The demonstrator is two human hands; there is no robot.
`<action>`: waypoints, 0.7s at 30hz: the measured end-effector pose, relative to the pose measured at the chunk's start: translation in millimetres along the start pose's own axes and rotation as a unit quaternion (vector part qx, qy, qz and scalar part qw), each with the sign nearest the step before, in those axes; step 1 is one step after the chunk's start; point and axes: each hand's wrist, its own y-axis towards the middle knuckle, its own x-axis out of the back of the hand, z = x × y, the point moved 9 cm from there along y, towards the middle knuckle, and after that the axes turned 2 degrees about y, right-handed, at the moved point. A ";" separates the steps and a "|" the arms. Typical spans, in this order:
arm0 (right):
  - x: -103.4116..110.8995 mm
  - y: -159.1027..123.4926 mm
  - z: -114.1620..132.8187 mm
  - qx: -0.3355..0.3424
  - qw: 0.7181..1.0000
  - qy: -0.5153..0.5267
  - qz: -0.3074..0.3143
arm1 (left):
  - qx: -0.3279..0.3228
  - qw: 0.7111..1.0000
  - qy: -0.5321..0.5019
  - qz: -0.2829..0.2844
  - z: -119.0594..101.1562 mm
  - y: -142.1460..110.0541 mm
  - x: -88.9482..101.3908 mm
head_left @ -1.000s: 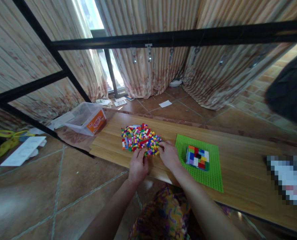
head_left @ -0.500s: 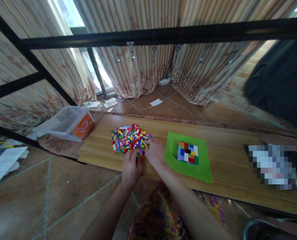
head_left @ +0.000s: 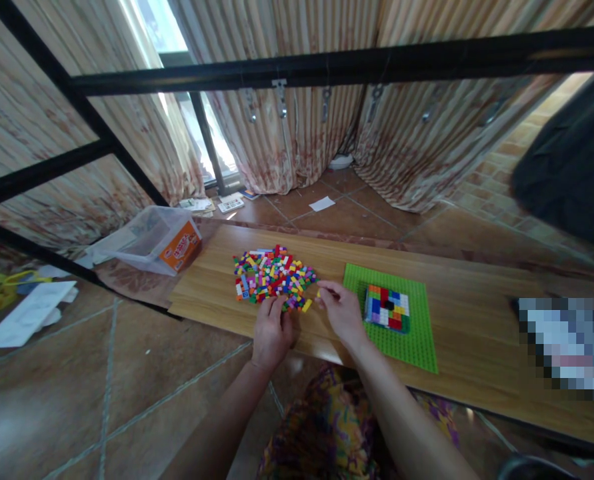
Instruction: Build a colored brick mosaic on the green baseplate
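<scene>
A heap of small coloured bricks [head_left: 273,275] lies on the wooden board [head_left: 457,313]. My left hand [head_left: 271,331] rests on the board at the heap's near edge, fingers curled over a few bricks. My right hand [head_left: 341,311] is just right of the heap, thumb and forefinger pinched on a small yellow brick [head_left: 319,293]. Another yellow brick [head_left: 307,305] lies loose between my hands. To the right sits a green baseplate [head_left: 417,340] bearing a square multicoloured brick block [head_left: 387,308] with a dark hole in its middle.
A clear plastic box with an orange label [head_left: 163,239] lies on the floor left of the board. Black metal bars [head_left: 327,65] cross overhead and at left. Papers [head_left: 27,313] lie on the tiled floor. A dark object [head_left: 571,167] hangs at right.
My right hand has drawn back from the heap's edge toward the baseplate, now pinching a yellow brick. My left hand stays at the heap's near edge. The view shifted slightly.
</scene>
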 end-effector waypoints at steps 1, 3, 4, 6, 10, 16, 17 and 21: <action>4.5 -4.2 -5.0 -0.028 0.998 0.064 -0.003 | 0.005 1.000 -0.007 -0.001 0.6 -0.1 0.7; 12.1 -13.8 -10.4 -0.069 0.984 0.162 -0.011 | 0.012 1.000 -0.020 -0.007 -0.3 -0.9 2.6; 15.6 -18.5 -10.7 -0.080 0.978 0.193 -0.013 | 0.012 1.000 -0.027 -0.011 -2.4 -1.4 3.5; 23.3 -27.1 -8.5 -0.092 0.968 0.234 -0.021 | 0.006 0.999 -0.042 -0.013 -11.2 -2.3 4.1; 36.4 -40.0 0.5 -0.092 0.962 0.255 -0.021 | -0.003 0.996 -0.087 0.020 -39.8 -0.5 -2.0; 60.9 -58.7 -0.8 -0.105 0.970 0.214 -0.037 | -0.005 0.985 -0.146 0.095 -74.3 -0.8 -16.0; 67.5 -62.4 -3.5 -0.108 0.972 0.204 -0.042 | -0.001 0.983 -0.149 0.103 -75.2 -3.2 -17.6; 102.4 -76.5 -17.5 -0.115 0.977 0.160 -0.081 | 0.022 0.985 -0.136 0.106 -63.5 -14.3 -19.7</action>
